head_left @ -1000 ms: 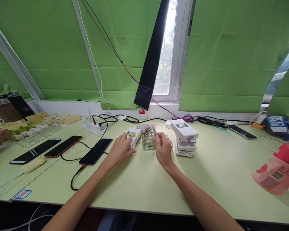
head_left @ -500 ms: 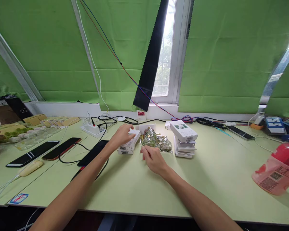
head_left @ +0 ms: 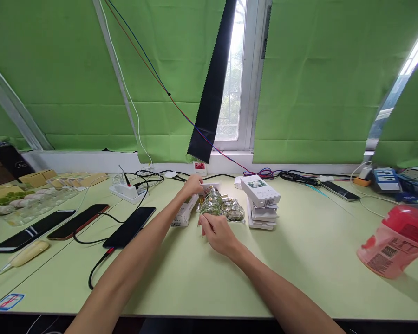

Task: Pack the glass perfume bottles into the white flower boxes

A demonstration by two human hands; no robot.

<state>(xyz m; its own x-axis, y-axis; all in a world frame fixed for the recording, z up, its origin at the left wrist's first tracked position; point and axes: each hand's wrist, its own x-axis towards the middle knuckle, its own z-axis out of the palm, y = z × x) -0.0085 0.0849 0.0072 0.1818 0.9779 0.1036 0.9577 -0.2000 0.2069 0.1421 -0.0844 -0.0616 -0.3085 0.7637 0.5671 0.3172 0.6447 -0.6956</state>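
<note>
From your head camera, you are sorting small things at the back of the green table [head_left: 209, 283]. Your left hand [head_left: 193, 184] reaches far forward. Its fingers curl over the edge of a little white box [head_left: 209, 187] near the window wall, and they seem to touch it. I cannot tell if the hand really grips the box.

Your right hand [head_left: 218, 233] is closer to you. It rests on the table just in front of the round glass bottles [head_left: 212, 206]. The fingers are bent in, half closed, and the fingertips are right at the nearest bottle. I cannot tell if they pinch anything.

The bottles stand in a small bunch. A long white box [head_left: 184, 215] lies just to their left, and a stack of white boxes [head_left: 261, 200] sits just to their right.

It looks like you are at the step of getting one box ready for a bottle. The next move needs a gentle hold, because the bottles stand close together and could knock over.
</note>
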